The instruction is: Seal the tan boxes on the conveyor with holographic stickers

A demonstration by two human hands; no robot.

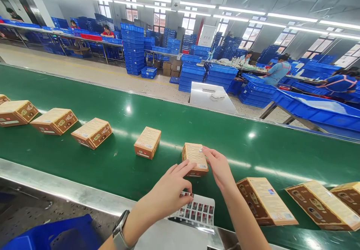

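Observation:
A brown and cream box point(195, 156) rests on the green conveyor belt point(165, 116) between my hands. My left hand point(176, 182), with a watch on its wrist, lays its outstretched fingers on the box's near left part; its thumb and lower fingers are over a sheet of small stickers point(201, 208). At the box's upper right, my right hand point(218, 161) has its thumb and index finger together at a small pale sticker point(200, 150). The sheet lies at the belt's near edge, partly hidden by my left hand.
More boxes point(147, 141) stand on the belt to the left, and others point(266, 201) to the right, one with a blue-red sticker. A blue plastic object point(56, 235) is at lower left. People point(278, 70) sit among blue crates beyond the belt.

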